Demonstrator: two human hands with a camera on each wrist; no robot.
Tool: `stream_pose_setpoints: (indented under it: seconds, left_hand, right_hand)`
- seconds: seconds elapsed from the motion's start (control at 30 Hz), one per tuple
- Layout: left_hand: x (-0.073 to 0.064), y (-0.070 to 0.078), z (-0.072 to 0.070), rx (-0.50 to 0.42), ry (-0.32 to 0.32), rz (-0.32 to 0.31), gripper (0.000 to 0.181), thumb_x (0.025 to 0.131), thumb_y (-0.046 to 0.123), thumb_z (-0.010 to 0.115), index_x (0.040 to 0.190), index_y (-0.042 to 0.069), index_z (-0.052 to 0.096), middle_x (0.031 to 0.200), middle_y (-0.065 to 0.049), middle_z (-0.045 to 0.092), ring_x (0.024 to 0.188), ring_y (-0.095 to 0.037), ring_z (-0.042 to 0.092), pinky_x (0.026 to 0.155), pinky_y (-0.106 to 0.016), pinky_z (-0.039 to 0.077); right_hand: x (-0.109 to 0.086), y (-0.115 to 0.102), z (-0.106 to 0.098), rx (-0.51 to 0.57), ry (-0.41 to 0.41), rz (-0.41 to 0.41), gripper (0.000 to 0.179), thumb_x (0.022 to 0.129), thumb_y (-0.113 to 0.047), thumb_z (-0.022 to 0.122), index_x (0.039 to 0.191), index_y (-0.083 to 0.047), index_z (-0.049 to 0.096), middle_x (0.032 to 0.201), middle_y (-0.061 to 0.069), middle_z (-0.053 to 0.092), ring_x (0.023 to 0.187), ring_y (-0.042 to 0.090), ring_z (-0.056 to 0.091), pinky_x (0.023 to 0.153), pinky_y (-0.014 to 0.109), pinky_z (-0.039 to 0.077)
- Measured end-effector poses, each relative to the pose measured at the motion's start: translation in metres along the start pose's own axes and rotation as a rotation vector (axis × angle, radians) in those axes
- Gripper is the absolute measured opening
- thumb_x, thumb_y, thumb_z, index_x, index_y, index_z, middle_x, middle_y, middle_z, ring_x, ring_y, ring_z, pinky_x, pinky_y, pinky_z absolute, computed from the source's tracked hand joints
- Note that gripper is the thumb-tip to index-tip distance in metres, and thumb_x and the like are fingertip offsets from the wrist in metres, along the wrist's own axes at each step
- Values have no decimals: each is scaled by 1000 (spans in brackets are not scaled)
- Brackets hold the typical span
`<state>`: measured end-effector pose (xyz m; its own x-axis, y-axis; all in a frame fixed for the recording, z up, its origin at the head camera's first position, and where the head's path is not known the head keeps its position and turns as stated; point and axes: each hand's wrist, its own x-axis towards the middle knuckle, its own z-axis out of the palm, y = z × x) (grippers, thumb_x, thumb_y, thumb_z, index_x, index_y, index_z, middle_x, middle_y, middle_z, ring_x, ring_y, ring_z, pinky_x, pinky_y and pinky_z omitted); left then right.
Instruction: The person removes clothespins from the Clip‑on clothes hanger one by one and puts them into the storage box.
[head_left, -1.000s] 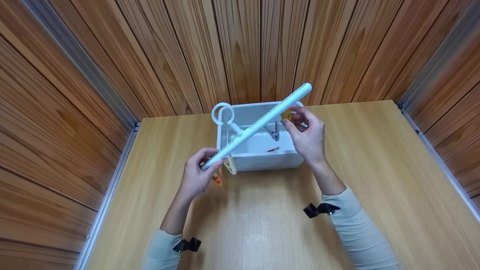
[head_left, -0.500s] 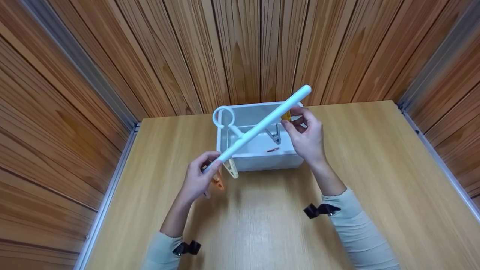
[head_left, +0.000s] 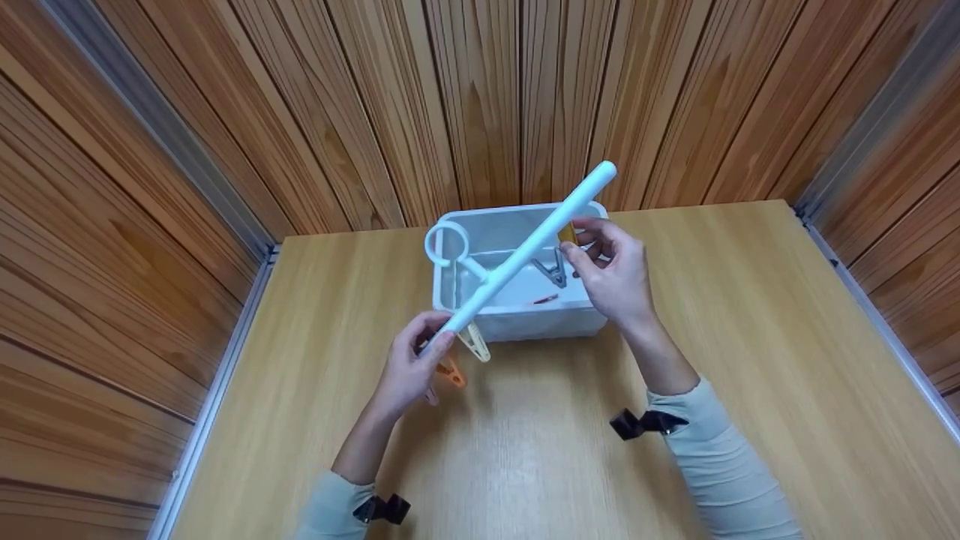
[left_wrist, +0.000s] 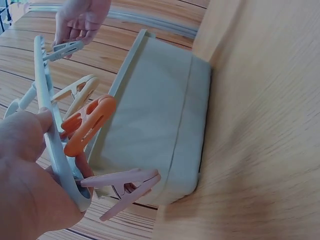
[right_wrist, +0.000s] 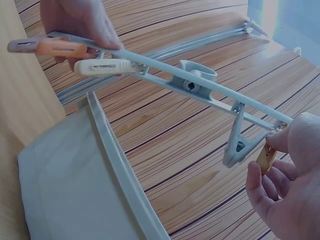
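A light blue clip hanger is held aslant above a white bin, its ring hook to the left. My left hand grips its lower left end, thumb on top. An orange clothespin, a pink clothespin and a cream clothespin hang from the bar near that hand. A grey clothespin hangs farther along. Near the other end, my right hand pinches an amber clothespin between thumb and fingers. Its top is close under the bar; whether it is attached, I cannot tell.
A small red piece lies inside the bin. The bin stands at the back of the wooden table, close to the plank wall. Plank walls and metal rails flank the table's sides.
My left hand has moved right and slightly down with its end of the hanger, so the bar slants more steeply. My right hand keeps pinching the amber clothespin, nearly in place.
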<state>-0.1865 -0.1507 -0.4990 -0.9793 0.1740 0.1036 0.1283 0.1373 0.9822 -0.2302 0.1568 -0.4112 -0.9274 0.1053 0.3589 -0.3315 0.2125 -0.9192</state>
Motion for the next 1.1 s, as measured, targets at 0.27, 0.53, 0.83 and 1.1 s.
stream_pose_setpoints:
  seconds: [0.27, 0.53, 0.83, 1.1]
  left_hand:
    - [-1, -2, 0, 22, 37, 6, 28, 111, 12, 70, 139, 9, 72, 118, -10, 71, 104, -18, 60, 84, -27, 52]
    - [-5, -4, -3, 101, 105, 31, 30, 110, 18, 75, 139, 15, 73, 115, -11, 69, 99, -21, 66, 81, -24, 60]
    - [-6, -2, -7, 146, 168, 112, 29, 108, 17, 77, 137, 17, 74, 122, -10, 68, 106, -22, 69, 88, -22, 64]
    - [-6, -2, -13, 222, 231, 194, 29, 105, 11, 79, 134, 14, 77, 120, -8, 69, 103, -18, 73, 89, -17, 62]
  right_hand:
    - [3, -6, -11, -37, -110, 52, 33, 106, -6, 75, 136, 7, 73, 94, -5, 69, 76, 11, 65, 69, 19, 57]
    - [7, -8, -19, -46, -202, 71, 32, 107, -7, 74, 137, 5, 74, 92, -6, 70, 75, 11, 63, 69, 20, 56]
    - [10, -10, -25, -9, -293, 105, 29, 109, -6, 71, 135, 7, 73, 93, -3, 70, 78, 18, 65, 72, 22, 56]
    - [9, -8, -29, 52, -377, 104, 29, 109, -1, 69, 134, 12, 69, 92, -6, 73, 78, 13, 65, 73, 23, 57]
